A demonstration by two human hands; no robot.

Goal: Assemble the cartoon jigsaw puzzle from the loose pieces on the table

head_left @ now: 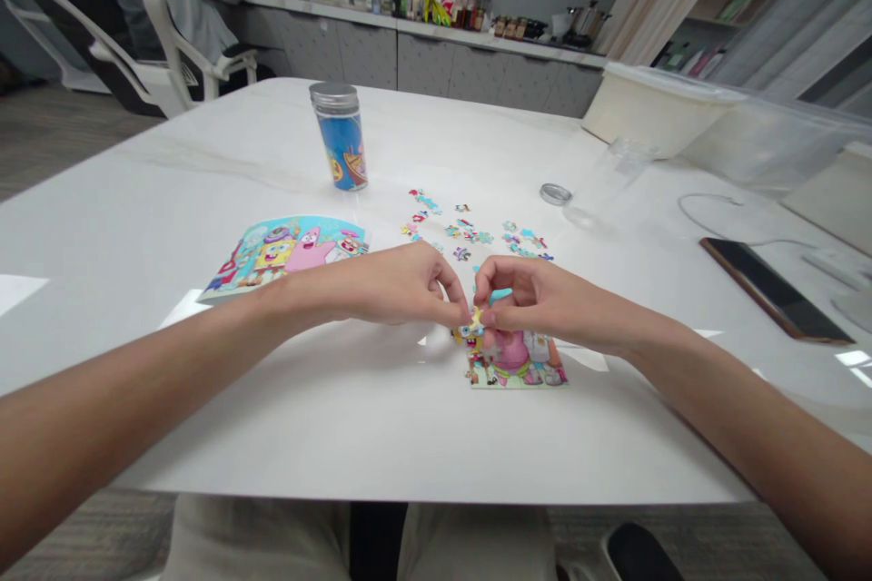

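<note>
Where fingertips meet: left hand (pixel 409 286) pinches a small yellow jigsaw piece (pixel 476 320), nearly closed; right hand (pixel 555 301) curls alongside, maybe steadying, grip unclear.
Under right fingers: partly joined multicoloured puzzle (pixel 516 372), flat, presumably for support.
Left of fingers: glossy cartoon card (pixel 310 245), face up, likely reference.
Beyond fingers: loose multicoloured pieces (pixel 470 237), spread for picking.
Farther left: blue cartoon-printed jar (pixel 344 145), upright, silver-lidded.

The left hand (pixel 412 286) and right hand (pixel 545 298) are bare, with slender fingers and narrow wrists. Both forearms, the left (pixel 156 381) and the right (pixel 742 399), are uncovered and slim, widening smoothly away from the wrists. Loose trousers (pixel 255 540) in a plain, pale greyish beige cover the legs, the cloth softly creased
</note>
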